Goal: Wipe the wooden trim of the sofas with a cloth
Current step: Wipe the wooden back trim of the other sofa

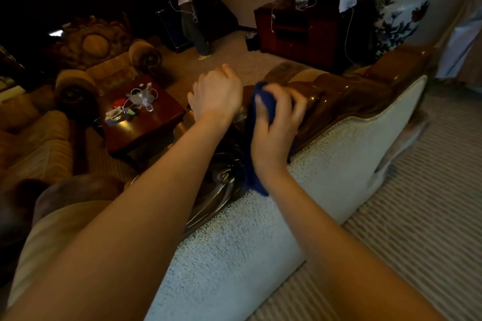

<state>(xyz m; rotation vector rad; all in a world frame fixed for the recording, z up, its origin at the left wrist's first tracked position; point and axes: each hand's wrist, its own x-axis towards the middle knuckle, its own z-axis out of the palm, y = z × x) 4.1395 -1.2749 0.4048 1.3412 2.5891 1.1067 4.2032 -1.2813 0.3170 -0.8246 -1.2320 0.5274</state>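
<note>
Now blue cloth (263, 112) in right-hand fingers (260, 107) on trim (339, 96).

Both forearms reach over the pale upholstered sofa back (247, 242). Along its top, the carved wooden trim (339, 96) lies bare to the right of the right hand (276, 122), as far as the corner. Behind the sofa, on the right, striped carpet (417, 216) runs open. To the left, a cluttered dark coffee table (146, 122) stands close to the sofa front, with an armchair (104, 70) beyond it. A cabinet (300, 31) and a large vase (401, 13) stand near the far end.
</note>
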